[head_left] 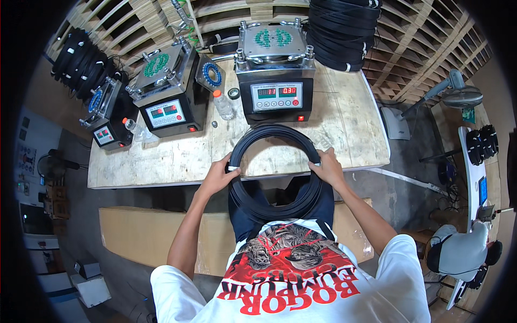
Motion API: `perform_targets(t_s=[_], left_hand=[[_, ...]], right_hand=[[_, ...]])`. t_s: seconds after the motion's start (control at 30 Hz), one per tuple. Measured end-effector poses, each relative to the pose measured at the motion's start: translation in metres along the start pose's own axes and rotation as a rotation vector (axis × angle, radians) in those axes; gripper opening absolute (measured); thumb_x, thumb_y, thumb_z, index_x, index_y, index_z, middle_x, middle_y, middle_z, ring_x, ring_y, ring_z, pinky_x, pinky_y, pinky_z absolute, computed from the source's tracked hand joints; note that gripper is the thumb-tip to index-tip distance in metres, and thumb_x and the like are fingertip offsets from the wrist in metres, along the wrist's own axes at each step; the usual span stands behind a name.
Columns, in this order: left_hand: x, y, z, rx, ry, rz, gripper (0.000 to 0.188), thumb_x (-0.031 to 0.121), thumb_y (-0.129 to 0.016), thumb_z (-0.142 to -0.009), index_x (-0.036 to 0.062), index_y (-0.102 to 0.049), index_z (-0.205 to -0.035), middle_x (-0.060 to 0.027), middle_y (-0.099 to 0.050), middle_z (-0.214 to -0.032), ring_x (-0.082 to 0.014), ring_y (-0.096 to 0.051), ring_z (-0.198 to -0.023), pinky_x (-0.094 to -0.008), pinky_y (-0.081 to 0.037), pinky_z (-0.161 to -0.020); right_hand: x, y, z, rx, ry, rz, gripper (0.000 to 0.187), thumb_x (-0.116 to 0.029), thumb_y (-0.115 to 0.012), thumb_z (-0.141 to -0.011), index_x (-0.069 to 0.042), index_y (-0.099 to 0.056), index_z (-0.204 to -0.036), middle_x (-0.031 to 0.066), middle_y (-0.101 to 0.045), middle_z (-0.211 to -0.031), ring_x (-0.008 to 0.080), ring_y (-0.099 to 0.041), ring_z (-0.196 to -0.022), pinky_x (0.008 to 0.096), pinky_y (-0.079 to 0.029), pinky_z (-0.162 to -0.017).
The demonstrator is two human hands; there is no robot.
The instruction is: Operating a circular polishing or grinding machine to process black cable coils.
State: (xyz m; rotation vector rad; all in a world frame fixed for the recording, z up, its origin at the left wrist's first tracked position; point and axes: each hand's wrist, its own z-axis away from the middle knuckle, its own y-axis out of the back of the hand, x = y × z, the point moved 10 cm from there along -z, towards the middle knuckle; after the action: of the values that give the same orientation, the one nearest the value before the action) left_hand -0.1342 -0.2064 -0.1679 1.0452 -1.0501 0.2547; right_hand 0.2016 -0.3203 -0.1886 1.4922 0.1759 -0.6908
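A coil of black cable [274, 210] is held between my two hands, its far side resting on the wooden table and its near side over my lap. My left hand [219, 173] grips the left side of the ring, beside a white tie. On the opposite side, my right hand [326, 166] is closed round the ring, next to another white tie. Just beyond the coil stands a black polishing machine [277, 81] with a metal top plate, green fittings and a lit red display.
Two more polishing machines [164, 99] [105, 116] stand at the left. Plastic bottles [222, 106] [139, 131] and a tape roll [233, 93] are near them. Coil stacks [344, 35] [81, 64] rise at the back. A fan [460, 97] stands right; another person [463, 253] sits at a side table.
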Motion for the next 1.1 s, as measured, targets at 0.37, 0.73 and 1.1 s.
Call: perform_targets(t_s=[0.37,0.73,1.1], left_hand=[[-0.015,0.012,-0.015,-0.090,0.185,-0.351,0.084,0.063,-0.066,-0.085,0.0032,-0.053,-0.143,-0.0242,-0.064,-0.105,-0.0379,-0.065,-0.090,-0.0436,-0.052,-0.081],[-0.001,0.008,-0.018,0.016,0.153,-0.327,0.066,0.052,-0.063,-0.092,0.0040,-0.058,-0.138,-0.0207,-0.069,-0.104,-0.0343,-0.068,-0.096,-0.0418,-0.053,-0.082],[-0.009,-0.002,-0.009,0.084,0.242,-0.464,0.048,0.043,-0.052,-0.100,-0.0032,-0.061,-0.109,-0.0295,-0.068,-0.083,-0.0472,-0.067,-0.084,-0.0538,-0.052,-0.075]], right_hand=[[-0.008,0.039,-0.040,-0.085,-0.042,-0.129,0.041,-0.017,-0.050,-0.100,-0.021,-0.058,-0.140,0.0238,-0.070,-0.089,0.0431,-0.068,-0.083,0.0508,-0.054,-0.075],[0.002,0.007,-0.062,-0.135,0.109,0.190,0.060,-0.003,-0.048,-0.088,-0.031,-0.057,-0.141,0.0276,-0.069,-0.096,0.0443,-0.069,-0.089,0.0524,-0.055,-0.080],[-0.014,-0.001,-0.018,-0.016,0.061,-0.107,0.047,-0.038,-0.062,-0.094,-0.005,-0.064,-0.127,0.0248,-0.071,-0.097,0.0426,-0.068,-0.091,0.0489,-0.054,-0.079]])
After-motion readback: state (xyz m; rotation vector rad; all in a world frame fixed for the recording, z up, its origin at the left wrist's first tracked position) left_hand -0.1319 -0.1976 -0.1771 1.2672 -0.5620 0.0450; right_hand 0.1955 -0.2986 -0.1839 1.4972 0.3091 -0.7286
